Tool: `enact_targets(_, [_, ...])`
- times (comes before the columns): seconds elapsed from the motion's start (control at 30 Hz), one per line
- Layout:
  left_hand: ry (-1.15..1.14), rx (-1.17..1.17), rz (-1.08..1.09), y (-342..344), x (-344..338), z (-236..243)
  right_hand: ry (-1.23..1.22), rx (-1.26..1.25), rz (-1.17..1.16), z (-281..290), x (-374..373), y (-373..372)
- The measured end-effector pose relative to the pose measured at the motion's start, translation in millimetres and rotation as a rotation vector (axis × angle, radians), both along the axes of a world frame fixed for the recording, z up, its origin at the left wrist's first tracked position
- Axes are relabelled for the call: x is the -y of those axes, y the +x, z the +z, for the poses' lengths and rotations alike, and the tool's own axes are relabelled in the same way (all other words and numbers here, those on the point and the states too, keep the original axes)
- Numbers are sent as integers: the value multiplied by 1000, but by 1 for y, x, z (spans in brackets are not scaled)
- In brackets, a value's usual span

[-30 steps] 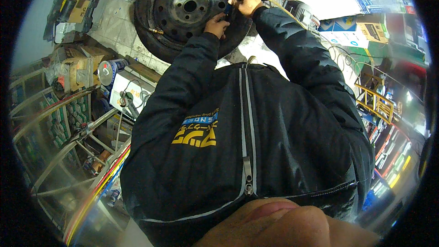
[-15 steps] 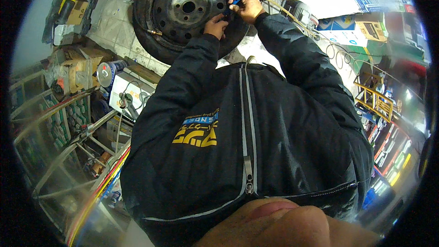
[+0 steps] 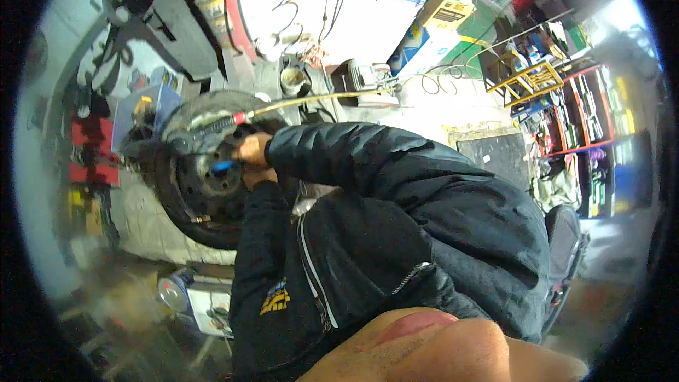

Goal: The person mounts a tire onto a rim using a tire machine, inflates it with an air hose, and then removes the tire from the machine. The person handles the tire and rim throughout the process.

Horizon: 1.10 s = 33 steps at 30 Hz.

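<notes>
A tyre on a dark steel wheel lies at the upper left, in front of my arms. My right hand is closed around a slim blue tool, whose exact kind the blur hides. It is over the wheel's right part, with the tool pointing left across the rim. Just below it, my left hand is at the wheel's right side; its fingers are smeared and mostly hidden. A grey air tool rests on the wheel's upper left part, joined by a red fitting to a yellow hose.
A translucent blue bin stands beyond the tyre, near a red and grey machine. Past my right arm are an electric motor, cartons and a yellow metal frame. A bucket stands behind the hose.
My view has swung to the right, so wheel and hands appear farther left and lower. The blue tool, upright and tilted at the wheel's edge before, now points left over the rim.
</notes>
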State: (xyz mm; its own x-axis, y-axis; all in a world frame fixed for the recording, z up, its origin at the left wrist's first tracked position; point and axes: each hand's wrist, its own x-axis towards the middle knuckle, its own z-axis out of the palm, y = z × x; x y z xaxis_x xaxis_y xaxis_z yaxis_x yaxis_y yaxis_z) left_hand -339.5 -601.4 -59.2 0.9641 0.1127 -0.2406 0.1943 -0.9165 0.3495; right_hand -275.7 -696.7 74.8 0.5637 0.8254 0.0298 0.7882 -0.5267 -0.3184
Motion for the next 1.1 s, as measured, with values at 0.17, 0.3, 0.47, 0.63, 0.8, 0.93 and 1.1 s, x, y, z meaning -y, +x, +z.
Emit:
enact_targets(0.17, [25, 208, 199, 18, -7, -23, -11, -13, -49, 2, 10, 25])
enact_targets(0.3, [165, -21, 273, 21, -4, -16, 163, 82, 118, -9, 9, 35])
enact_targets(0.47, [51, 117, 141, 19, -3, -8, 66, -39, -25, -4, 5, 28])
enact_targets(0.63, [64, 59, 120, 24, -10, -29, 24, -30, 35, 13, 8, 22])
enact_targets(0.8, [355, 45, -138, 25, -17, -58, -45, -37, -49, 4, -5, 27])
enact_targets(0.93, [181, 163, -122, 20, -19, -61, 45, 94, 194, -15, -12, 35])
enact_targets(1.1, [99, 27, 31, 20, -16, -37, 4, 38, 17, -26, -12, 40])
